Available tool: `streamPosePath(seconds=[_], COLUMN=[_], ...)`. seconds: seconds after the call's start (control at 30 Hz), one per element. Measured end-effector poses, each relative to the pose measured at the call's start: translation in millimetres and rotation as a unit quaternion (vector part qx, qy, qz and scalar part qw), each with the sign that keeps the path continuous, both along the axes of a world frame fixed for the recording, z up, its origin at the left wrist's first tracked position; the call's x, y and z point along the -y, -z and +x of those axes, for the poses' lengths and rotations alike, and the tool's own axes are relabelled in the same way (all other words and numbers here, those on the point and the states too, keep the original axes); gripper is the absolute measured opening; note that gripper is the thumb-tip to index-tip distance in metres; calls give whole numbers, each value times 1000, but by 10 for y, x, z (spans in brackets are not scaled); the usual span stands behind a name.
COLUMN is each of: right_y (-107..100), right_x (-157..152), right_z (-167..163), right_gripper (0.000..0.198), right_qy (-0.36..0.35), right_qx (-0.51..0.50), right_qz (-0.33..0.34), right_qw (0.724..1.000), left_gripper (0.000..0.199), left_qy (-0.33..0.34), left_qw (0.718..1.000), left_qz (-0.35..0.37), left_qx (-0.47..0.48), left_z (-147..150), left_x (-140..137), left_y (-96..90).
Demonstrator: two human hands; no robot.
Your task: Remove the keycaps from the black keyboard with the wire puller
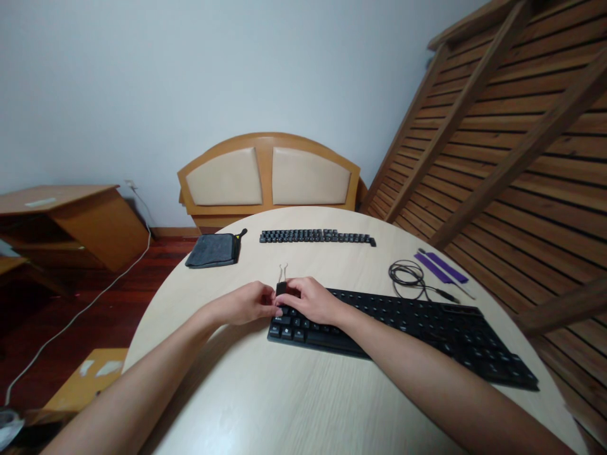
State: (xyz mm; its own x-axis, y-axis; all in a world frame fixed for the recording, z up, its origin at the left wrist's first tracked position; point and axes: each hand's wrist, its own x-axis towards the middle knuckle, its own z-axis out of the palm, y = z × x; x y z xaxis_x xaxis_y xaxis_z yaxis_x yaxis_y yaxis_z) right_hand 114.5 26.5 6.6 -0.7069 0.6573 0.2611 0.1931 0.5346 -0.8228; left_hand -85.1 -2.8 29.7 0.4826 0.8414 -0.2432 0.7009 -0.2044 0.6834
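Observation:
A long black keyboard (379, 316) lies slantwise on the round table (265, 392). Some keycaps are still on at its near left corner, and farther back its rows show bare key stems. Over its left end, my right hand (310, 300) is closed on a keycap puller (281, 289), a black handle with two thin wires pointing up and away. My left hand (249, 303) is closed beside it, fingertips pinched together at the keyboard's left edge and meeting the right fingers. Whatever lies between the left fingertips is hidden.
Loose black keycaps (308, 236) stand in rows at the back. A folded grey cloth (213, 249) lies back left. To the right are a coiled black cable (406, 275) and purple strips (434, 266). A slatted wooden frame (497, 139) leans close on the right.

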Motion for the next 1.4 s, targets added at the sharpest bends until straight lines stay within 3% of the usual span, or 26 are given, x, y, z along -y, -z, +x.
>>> streamPosePath(seconds=[0.43,0.63,0.73,0.83,0.97,1.07,1.17,1.3,1.4], right_y=[1,24,54,93,123,123,126,132,134], right_x=[-17,-18,-28,-64,-156,-215,-236,-229,-226], right_z=[-3,-27,-39,-49,-39,-20,-16,-30,-33], right_gripper=[19,26,27,26,24,23,22,20,19], right_qy=[12,-23,-27,8,120,171,177,169,168], right_qx=[-2,-101,-124,-139,-173,-197,-200,-196,-192], right_qz=[-16,-122,-138,-147,-137,-130,-132,-133,-130], right_qw=[1000,987,982,979,968,957,955,957,958], left_gripper=[32,27,25,26,36,29,28,32,32], left_qy=[0,13,2,0,-46,-55,-72,-108,-138], left_qw=[1000,996,996,990,974,983,988,969,955], left_qz=[-16,-53,-45,-44,-46,-1,93,222,255], left_qx=[-3,67,78,134,218,173,103,-6,-62], left_z=[13,51,44,15,-26,-60,-112,-199,-270], left_x=[-18,-1,-11,-49,-110,-167,-257,-463,-680], left_y=[23,-9,13,79,161,179,192,240,278])
